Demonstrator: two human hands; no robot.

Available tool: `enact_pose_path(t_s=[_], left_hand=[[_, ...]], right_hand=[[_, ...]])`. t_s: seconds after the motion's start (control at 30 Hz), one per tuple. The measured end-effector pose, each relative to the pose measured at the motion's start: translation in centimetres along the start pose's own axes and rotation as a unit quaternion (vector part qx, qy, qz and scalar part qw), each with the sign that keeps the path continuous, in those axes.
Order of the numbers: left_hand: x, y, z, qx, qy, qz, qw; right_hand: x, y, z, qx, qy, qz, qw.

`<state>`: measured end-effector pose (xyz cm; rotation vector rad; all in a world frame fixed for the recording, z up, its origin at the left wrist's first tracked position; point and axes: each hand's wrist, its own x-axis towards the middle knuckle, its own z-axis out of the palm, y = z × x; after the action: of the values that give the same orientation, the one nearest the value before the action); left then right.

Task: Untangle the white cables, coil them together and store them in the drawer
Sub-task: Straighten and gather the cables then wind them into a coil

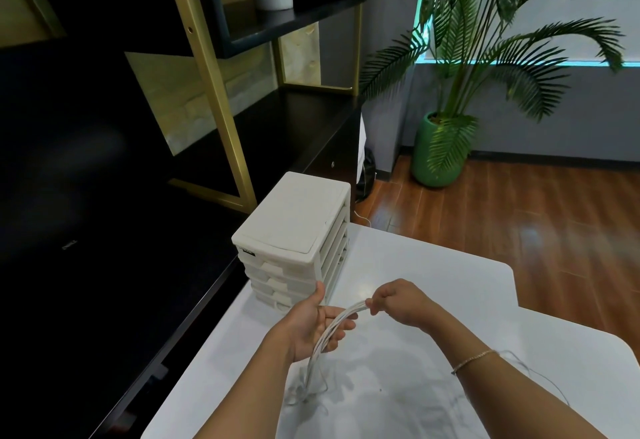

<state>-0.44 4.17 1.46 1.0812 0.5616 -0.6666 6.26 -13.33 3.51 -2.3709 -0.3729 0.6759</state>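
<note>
While coiling proceeds above white surface [398, 265], drawer unit [294, 241] stands shut at left, awaiting storage; left hand [313, 326] fingers curled round white cables [332, 327], anchoring bundle; right hand [398, 303] fingers pinch bundle top, apparently guiding loop; loose ends trail below.

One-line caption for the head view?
Both hands, left hand and right hand, hold a bundle of white cables above a white table, beside closed drawers.
</note>
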Motion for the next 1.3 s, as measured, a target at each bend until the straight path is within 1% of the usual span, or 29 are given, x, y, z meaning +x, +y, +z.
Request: enact_pose_path(t_s=[0.2, 0.3, 0.53, 0.67, 0.83, 1.17, 1.3], left_hand=[[0.3, -0.1, 0.1, 0.016, 0.021, 0.007, 1.000], [0.5, -0.2, 0.3, 0.049, 0.050, 0.014, 0.997], [1.1, -0.5, 1.1, 0.091, 0.088, 0.041, 0.991], [1.2, -0.4, 1.3, 0.120, 0.112, 0.054, 0.985], [1.3, -0.2, 1.3, 0.109, 0.113, 0.051, 0.986], [1.4, 0.1, 1.1, 0.055, 0.073, 0.026, 0.995], [1.1, 0.1, 1.1, 0.038, 0.062, 0.024, 0.997]], right_hand=[[0.1, 0.1, 0.2, -0.018, 0.005, 0.003, 1.000], [0.1, 0.1, 0.2, -0.028, 0.003, 0.003, 1.000], [0.6, 0.2, 0.3, -0.080, -0.016, 0.014, 0.997], [1.0, 0.2, 0.4, -0.136, -0.034, 0.003, 0.990], [1.1, 0.0, 0.2, -0.156, -0.043, -0.020, 0.987], [1.1, -0.2, 0.2, -0.182, -0.054, -0.051, 0.981], [1.2, -0.2, 0.3, -0.184, -0.054, -0.051, 0.980]])
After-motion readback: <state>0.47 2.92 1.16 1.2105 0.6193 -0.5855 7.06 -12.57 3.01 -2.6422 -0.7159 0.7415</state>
